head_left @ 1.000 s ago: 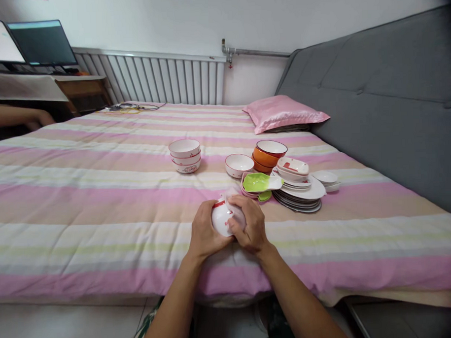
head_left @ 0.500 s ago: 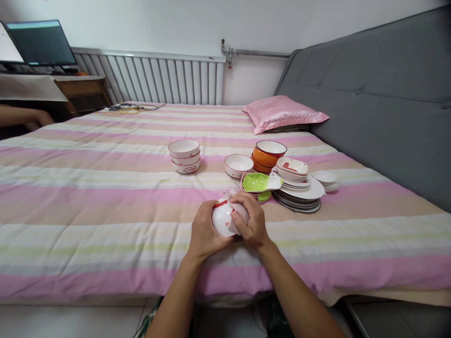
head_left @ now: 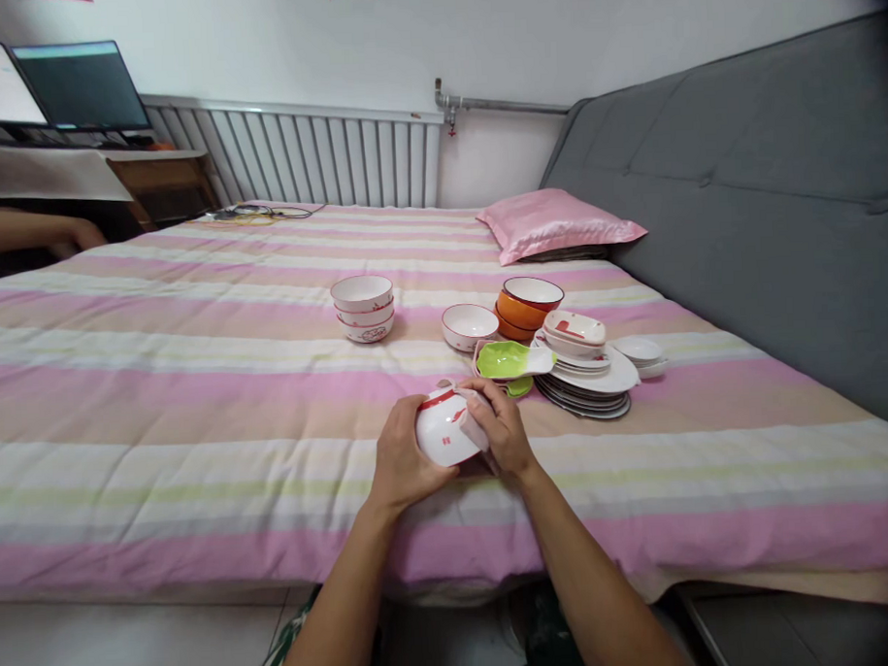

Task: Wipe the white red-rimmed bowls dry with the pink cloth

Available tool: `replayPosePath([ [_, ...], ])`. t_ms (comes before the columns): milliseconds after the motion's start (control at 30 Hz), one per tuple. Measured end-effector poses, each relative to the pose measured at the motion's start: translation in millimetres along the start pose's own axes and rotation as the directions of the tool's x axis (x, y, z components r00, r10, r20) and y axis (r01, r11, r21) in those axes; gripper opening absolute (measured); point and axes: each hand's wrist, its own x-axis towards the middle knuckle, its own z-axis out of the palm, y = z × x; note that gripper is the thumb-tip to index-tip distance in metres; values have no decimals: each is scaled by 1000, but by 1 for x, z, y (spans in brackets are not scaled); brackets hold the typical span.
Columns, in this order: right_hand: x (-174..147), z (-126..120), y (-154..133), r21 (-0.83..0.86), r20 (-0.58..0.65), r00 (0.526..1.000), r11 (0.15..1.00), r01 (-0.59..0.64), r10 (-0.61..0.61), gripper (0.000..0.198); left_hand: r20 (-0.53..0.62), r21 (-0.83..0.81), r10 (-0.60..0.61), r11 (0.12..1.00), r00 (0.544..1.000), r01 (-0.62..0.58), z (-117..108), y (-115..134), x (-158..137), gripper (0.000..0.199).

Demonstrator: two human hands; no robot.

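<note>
My left hand grips a white bowl with red markings, tilted with its underside toward me, just above the striped bedspread. My right hand holds the bowl's right side, with a white cloth or tissue pressed against it, partly hidden by the fingers. Beyond the hands stand a stack of white bowls, a single white bowl with a red rim, orange bowls, a green leaf-shaped dish and a pile of plates.
A pink pillow lies near the grey headboard on the right. A radiator runs along the far wall. Monitors on a desk and another person's arm are at the far left. Cables lie on the bed's far edge.
My right hand has slid from over the bowl's underside to its right side, uncovering the red marks on the bowl. The bowl has turned slightly in my left hand.
</note>
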Motion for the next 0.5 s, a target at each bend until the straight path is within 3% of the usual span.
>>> replayPosePath([
  [233,5,-1,14,83,-8,990,987,-140,141,24,-6,-7,4,1000,1000,-4,0,0,0,68],
  [500,10,-3,29,145,31,988,977,-155,152,30,15,-12,53,999,998,-53,0,0,-2,72],
])
